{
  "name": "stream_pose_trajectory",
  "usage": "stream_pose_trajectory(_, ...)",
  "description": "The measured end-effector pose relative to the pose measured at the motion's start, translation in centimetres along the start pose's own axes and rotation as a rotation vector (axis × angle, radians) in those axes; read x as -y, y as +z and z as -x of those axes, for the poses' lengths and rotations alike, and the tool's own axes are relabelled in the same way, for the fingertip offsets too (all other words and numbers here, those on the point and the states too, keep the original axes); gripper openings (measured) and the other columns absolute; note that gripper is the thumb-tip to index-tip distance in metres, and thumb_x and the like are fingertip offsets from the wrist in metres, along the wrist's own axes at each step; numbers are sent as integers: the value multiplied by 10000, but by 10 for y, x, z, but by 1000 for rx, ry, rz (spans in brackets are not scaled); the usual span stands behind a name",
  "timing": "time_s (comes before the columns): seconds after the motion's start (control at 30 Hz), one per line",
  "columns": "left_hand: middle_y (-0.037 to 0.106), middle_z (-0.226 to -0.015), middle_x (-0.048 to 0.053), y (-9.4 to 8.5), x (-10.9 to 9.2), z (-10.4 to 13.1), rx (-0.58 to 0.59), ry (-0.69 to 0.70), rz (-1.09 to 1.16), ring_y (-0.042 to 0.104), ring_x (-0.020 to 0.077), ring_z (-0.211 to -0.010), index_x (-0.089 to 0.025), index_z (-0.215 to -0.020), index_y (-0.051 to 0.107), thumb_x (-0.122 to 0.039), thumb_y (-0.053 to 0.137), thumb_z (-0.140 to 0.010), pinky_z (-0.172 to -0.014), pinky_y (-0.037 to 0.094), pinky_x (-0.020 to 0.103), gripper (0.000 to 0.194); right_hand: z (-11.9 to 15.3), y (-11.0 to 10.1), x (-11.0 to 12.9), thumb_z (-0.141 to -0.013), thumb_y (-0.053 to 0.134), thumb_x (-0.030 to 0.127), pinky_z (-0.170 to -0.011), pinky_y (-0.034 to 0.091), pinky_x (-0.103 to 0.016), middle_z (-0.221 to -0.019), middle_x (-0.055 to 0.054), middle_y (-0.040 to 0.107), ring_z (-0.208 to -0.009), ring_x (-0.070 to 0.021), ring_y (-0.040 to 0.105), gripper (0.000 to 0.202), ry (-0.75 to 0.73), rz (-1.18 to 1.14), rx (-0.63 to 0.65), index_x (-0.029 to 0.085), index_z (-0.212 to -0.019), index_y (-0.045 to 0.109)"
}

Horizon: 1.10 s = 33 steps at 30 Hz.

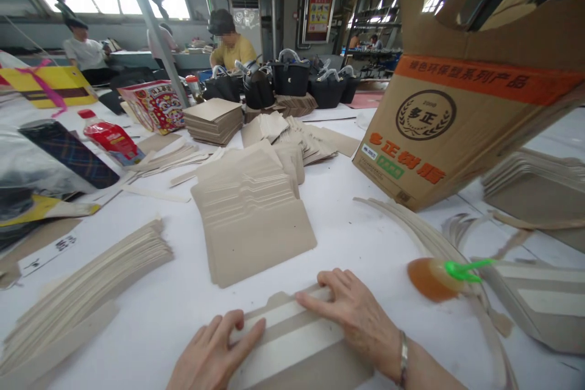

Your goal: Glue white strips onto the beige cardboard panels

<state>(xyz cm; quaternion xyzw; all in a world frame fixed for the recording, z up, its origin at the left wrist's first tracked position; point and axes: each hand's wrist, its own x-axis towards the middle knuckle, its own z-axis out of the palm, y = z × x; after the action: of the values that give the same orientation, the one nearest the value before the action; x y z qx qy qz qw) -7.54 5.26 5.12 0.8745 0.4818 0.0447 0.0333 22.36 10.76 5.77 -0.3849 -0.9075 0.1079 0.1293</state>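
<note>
My left hand [214,350] and my right hand [354,314] lie flat, fingers spread, on a grey cardboard piece with white strips [292,341] at the near edge of the white table [365,237]. Neither hand grips it; both press on its top. Just beyond it a fanned stack of grey card pieces [251,219] runs away from me. To the right of my right hand lies an amber glue bottle with a green nozzle [436,277], on its side.
A big brown carton [457,109] leans at the right. Curved card strips [411,225] and more card stacks [82,286] surround me. A red bottle [109,137], a colourful box [155,103] and black bags [292,76] stand farther off. Several people sit at the back.
</note>
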Motion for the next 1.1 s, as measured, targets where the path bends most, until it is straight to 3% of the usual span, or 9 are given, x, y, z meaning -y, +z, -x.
stream_pose_trajectory(0.13,653,-1055,38,-2,-6,-4,32,54,-104,636,180,-821,-375,-1296,438,-48,481,-671,-683,526,256,706,-5,-1,1,-852,544,99,-773,385,-389,-1033,-77,561,-858,-233,499,462,-104,86,41,326,-1253,507)
stream_pose_trajectory(0.3,636,-1065,27,-8,-13,-5,59,-30,11,640,171,-830,-385,-1242,488,-15,440,-664,-705,534,273,688,0,0,1,-826,472,17,-823,377,-403,-1047,-75,554,-913,-234,498,534,-56,-5,22,329,-1259,506)
stream_pose_trajectory(0.37,613,-1099,18,-10,-12,-5,13,-118,137,638,139,-874,-369,-1226,495,-35,405,-749,-768,528,246,589,5,0,-2,-827,393,-7,-854,386,-409,-1077,-90,531,-977,-238,489,543,59,-101,-58,276,-1279,491)
stream_pose_trajectory(0.47,586,-1167,36,-11,-4,1,-138,-277,272,617,136,-1001,-301,-1227,483,-233,415,-886,-849,514,222,355,15,-3,-6,-903,339,91,-906,408,-389,-1111,-118,502,-1042,-230,482,370,341,-264,-181,164,-1218,520)
stream_pose_trajectory(0.57,594,-1192,31,-7,8,12,-232,-390,277,602,169,-1067,-298,-1191,510,-408,489,-864,-891,515,268,346,27,-7,-9,-943,371,266,-922,431,-361,-1124,-116,501,-1054,-225,497,289,538,-385,-148,150,-1135,553)
stream_pose_trajectory(0.7,609,-1192,-4,-4,25,35,-199,-462,273,600,166,-1078,-328,-1150,543,-448,505,-848,-917,504,283,327,46,-3,-14,-944,364,355,-940,428,-349,-1173,-113,499,-1099,-232,497,331,614,-411,-98,171,-1151,546)
stream_pose_trajectory(0.8,634,-1110,2,-14,42,50,-175,-587,281,616,185,-1021,-300,-1045,584,-473,506,-835,-889,513,322,283,52,4,-24,-937,371,395,-915,443,-326,-1173,-108,521,-1073,-228,529,346,623,-417,-71,185,-1145,552)
stream_pose_trajectory(0.93,650,-989,20,-27,61,50,-185,-756,386,622,207,-896,-264,-944,593,-496,505,-810,-804,511,347,282,23,9,-41,-905,407,422,-821,476,-313,-1089,-106,583,-945,-223,582,381,596,-379,-68,172,-1153,555)
stream_pose_trajectory(1.1,648,-1041,74,-18,53,8,-280,-791,876,602,226,-928,-208,-1092,575,-492,545,-744,-849,464,356,451,-55,12,-48,-847,449,367,-794,468,-334,-1011,-110,622,-852,-229,593,398,545,-282,-182,121,-1139,562)
